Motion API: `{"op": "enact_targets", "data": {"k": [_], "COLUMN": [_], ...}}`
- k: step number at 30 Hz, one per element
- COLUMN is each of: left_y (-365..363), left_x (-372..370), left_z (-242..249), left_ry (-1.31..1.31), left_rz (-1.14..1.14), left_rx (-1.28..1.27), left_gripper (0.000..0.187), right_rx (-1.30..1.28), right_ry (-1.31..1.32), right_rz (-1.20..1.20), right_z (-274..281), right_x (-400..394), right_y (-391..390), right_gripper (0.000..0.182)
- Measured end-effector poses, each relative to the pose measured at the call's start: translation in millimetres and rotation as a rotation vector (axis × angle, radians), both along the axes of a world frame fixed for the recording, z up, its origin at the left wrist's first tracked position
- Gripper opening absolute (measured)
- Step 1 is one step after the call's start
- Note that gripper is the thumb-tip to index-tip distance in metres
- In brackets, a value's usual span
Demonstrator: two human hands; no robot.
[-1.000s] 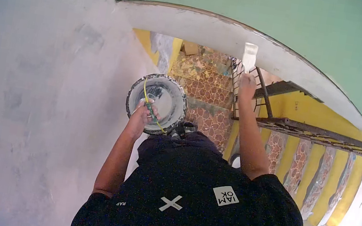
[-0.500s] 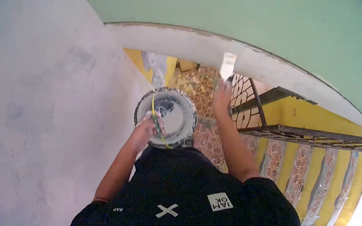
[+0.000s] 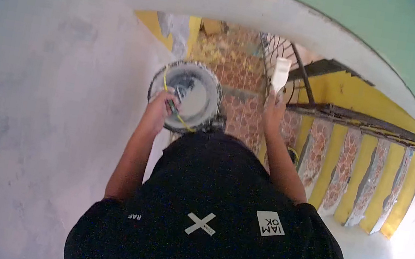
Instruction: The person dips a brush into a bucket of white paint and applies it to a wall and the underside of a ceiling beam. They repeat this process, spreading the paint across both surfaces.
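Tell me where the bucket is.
In the head view, the bucket is at your left, its handle in your left hand, beside the pale wall.

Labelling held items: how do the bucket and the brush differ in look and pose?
Size/shape: the bucket is wide and round; the brush is narrow and flat.
Colour: the bucket has a dark rim with pale splatter; the brush looks almost all white.
Pose: the bucket's mouth faces the camera, its handle in the left hand; the brush points away from the body in the right hand.
Shared: both are hand-held.
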State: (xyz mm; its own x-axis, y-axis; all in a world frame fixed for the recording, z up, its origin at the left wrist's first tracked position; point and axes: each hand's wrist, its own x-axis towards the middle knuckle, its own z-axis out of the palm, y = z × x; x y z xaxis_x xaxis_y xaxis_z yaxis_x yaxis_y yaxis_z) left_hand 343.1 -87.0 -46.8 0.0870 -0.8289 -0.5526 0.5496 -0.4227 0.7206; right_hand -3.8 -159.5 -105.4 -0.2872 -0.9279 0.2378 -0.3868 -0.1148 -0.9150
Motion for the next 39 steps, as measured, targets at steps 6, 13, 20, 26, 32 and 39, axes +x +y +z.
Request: {"op": "enact_targets", "data": {"k": [6, 13, 20, 26, 32, 39], "left_y": [-11.6, -22.2, -16.1, 1.7, 11.1, 2.0], "left_x": [-46.1, -57.5, -42.6, -28.9, -17.3, -33.5], "left_z": [-11.1, -23.2, -21.7, 0.7, -3.0, 0.4], "left_ry": [-0.22, -0.315, -0.289, -0.311, -0.326, -0.382], "left_rz": [-0.019, 0.045, 0.162, 0.256, 0.283, 0.301], "left_rx": [0.09, 0.114, 0.034, -0.002, -0.039, -0.077], "left_gripper": [0.023, 0.023, 0.018, 0.024, 0.024, 0.021], "right_rx": [0.232, 0.218, 0.299, 0.387, 0.273, 0.373], "right_ry": [-0.077, -0.107, -0.015, -0.191, 0.036, 0.057], "right_rz": [-0.028, 0.035, 0.135, 0.168, 0.23, 0.205], "right_z": [-42.1, -61.5, -73.4, -52.7, -83.4, -81.1], "right_x": [-71.5, -105.1, -90.4, -66.4, -62.9, -65.6], "right_y": [-2.4, -26.9, -39.3, -23.6, -5.8, -7.6], "right_gripper": [0.031, 0.038, 0.039, 0.044, 0.042, 0.05]}}
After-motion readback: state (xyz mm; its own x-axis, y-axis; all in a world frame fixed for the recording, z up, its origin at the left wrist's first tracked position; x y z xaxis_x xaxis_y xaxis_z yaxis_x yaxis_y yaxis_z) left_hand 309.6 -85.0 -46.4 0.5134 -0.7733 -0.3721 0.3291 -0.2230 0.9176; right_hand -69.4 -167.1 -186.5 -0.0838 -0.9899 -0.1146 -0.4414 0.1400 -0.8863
